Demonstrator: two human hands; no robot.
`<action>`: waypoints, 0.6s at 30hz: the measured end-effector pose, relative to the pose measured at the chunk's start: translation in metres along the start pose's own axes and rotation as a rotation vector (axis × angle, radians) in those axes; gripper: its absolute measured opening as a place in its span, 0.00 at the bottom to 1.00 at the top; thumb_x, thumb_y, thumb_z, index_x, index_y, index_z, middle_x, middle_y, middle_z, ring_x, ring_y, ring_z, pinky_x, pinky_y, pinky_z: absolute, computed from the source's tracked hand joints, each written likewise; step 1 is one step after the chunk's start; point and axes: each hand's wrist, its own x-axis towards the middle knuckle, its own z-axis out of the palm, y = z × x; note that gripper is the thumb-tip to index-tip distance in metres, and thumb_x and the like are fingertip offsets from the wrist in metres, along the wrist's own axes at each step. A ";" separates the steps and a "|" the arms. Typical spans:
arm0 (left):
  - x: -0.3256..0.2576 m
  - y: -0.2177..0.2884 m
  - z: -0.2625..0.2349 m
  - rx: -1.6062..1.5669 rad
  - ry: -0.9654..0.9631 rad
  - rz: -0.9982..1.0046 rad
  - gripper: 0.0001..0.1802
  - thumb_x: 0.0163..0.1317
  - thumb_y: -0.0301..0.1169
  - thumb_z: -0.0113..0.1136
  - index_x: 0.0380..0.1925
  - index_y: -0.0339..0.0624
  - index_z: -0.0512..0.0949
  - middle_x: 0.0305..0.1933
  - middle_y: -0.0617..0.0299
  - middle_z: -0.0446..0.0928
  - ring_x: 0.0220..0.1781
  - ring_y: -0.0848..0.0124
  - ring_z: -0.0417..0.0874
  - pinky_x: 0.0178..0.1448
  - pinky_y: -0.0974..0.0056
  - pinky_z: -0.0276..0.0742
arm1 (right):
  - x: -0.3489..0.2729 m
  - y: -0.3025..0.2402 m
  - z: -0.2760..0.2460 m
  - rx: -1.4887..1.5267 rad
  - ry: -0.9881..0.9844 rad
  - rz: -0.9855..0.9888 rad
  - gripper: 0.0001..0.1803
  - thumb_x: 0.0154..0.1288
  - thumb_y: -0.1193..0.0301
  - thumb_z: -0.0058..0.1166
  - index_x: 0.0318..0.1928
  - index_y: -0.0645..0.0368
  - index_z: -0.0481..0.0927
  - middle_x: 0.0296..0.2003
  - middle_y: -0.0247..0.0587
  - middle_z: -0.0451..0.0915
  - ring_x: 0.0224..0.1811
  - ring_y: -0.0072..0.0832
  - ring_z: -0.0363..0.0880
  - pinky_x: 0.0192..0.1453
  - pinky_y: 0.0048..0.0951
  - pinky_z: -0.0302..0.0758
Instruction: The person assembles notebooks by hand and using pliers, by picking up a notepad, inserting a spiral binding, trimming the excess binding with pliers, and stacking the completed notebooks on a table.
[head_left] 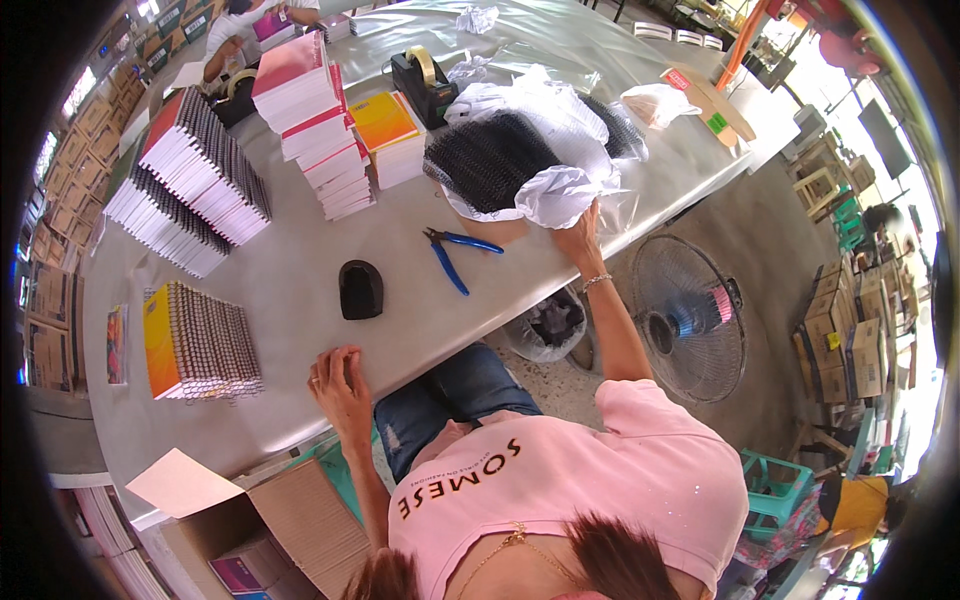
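My right hand reaches across the grey table and grips the edge of a white plastic bag. The bag lies open around a heap of black spiral binding coils. My left hand rests on the near table edge with curled fingers and holds nothing. Blue-handled pliers lie between my hands, left of my right hand. A small black rounded object sits just beyond my left hand.
Spiral-bound notebooks are stacked at the left, with more rows and tall stacks behind. A black tape dispenser stands at the back. An open cardboard box, a floor fan and a bin stand below the table. Another person works at the far end.
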 end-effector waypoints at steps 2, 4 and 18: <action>-0.002 -0.005 -0.001 0.026 -0.006 -0.007 0.05 0.67 0.33 0.56 0.38 0.47 0.79 0.41 0.63 0.78 0.48 0.60 0.76 0.53 0.54 0.67 | 0.003 -0.011 -0.013 0.000 0.015 -0.078 0.28 0.57 0.58 0.58 0.58 0.51 0.77 0.61 0.46 0.72 0.69 0.45 0.60 0.73 0.59 0.48; -0.001 -0.003 0.001 0.009 0.021 0.013 0.05 0.67 0.33 0.56 0.38 0.47 0.79 0.41 0.62 0.78 0.47 0.59 0.77 0.53 0.54 0.67 | 0.007 -0.010 -0.029 0.126 0.008 -0.125 0.23 0.59 0.62 0.57 0.55 0.55 0.79 0.58 0.49 0.74 0.67 0.47 0.64 0.72 0.57 0.51; -0.002 -0.002 0.004 0.030 0.033 0.005 0.05 0.67 0.32 0.56 0.38 0.48 0.79 0.42 0.62 0.78 0.48 0.58 0.77 0.54 0.55 0.68 | 0.001 -0.053 -0.144 0.211 0.500 0.323 0.07 0.65 0.80 0.53 0.40 0.63 0.84 0.33 0.45 0.83 0.34 0.35 0.81 0.43 0.34 0.76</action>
